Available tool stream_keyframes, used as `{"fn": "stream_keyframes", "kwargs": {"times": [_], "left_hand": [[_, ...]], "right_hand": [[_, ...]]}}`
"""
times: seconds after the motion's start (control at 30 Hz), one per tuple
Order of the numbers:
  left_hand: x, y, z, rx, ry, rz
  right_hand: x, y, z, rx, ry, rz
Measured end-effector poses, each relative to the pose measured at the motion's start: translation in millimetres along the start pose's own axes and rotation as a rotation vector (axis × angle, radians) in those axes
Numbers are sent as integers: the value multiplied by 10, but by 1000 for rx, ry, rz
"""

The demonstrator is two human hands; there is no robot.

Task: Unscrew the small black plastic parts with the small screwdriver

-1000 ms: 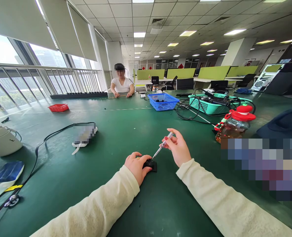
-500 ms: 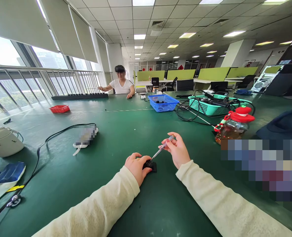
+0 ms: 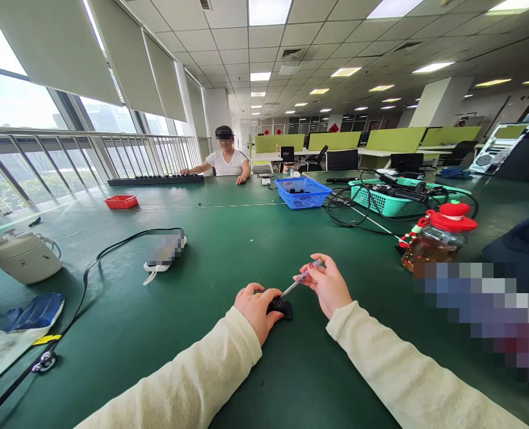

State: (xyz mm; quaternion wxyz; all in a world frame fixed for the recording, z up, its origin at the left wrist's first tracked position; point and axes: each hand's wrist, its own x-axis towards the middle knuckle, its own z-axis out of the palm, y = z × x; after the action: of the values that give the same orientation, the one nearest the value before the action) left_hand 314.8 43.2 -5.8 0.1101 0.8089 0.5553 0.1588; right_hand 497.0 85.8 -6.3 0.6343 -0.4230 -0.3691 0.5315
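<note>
On the green tabletop (image 3: 229,262), my left hand (image 3: 258,310) grips a small black part (image 3: 282,308) between thumb and fingers, holding it down. A clear-handled screwdriver (image 3: 301,276) sits in my right hand (image 3: 331,287), its handle pinched between thumb and fingers. Its metal shaft slants down to the left, and the tip meets the top of the black part. Whether the tip sits in a screw is too small to make out. My left fingers cover some of the part's left side.
A blue basket (image 3: 303,201) with black pieces and a green basket (image 3: 394,202) with cables stand farther back. A red-lidded bottle (image 3: 438,238) is at right. Left are a phone-like device (image 3: 168,249), a red tray (image 3: 121,202) and a white pot (image 3: 25,257). A person (image 3: 226,159) sits opposite.
The whole view has shifted slightly, so everything appears a little lower and farther right. Both hands keep their hold, with the screwdriver tip still at the black part.
</note>
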Motion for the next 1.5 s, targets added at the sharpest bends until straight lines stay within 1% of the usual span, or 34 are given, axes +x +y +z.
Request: {"fn": "stream_keyframes", "kwargs": {"times": [0.17, 0.57, 0.73, 0.93, 1.2, 1.3, 1.5], "left_hand": [[-2, -12, 13, -4, 5, -6], [-14, 36, -35, -13, -20, -1], [-15, 13, -6, -10, -9, 4], [-19, 12, -16, 5, -18, 1], [7, 18, -18, -12, -22, -18], [6, 10, -20, -12, -24, -22], [-12, -18, -26, -17, -49, 1]], "right_hand": [[12, 26, -19, -2, 16, -9], [-57, 13, 20, -8, -82, -22], [-100, -9, 45, -17, -154, -5], [-111, 2, 53, -55, -232, -24], [-148, -26, 56, -143, -344, -102], [-129, -40, 35, -118, -320, -163], [-67, -44, -38, -63, -147, -405]]}}
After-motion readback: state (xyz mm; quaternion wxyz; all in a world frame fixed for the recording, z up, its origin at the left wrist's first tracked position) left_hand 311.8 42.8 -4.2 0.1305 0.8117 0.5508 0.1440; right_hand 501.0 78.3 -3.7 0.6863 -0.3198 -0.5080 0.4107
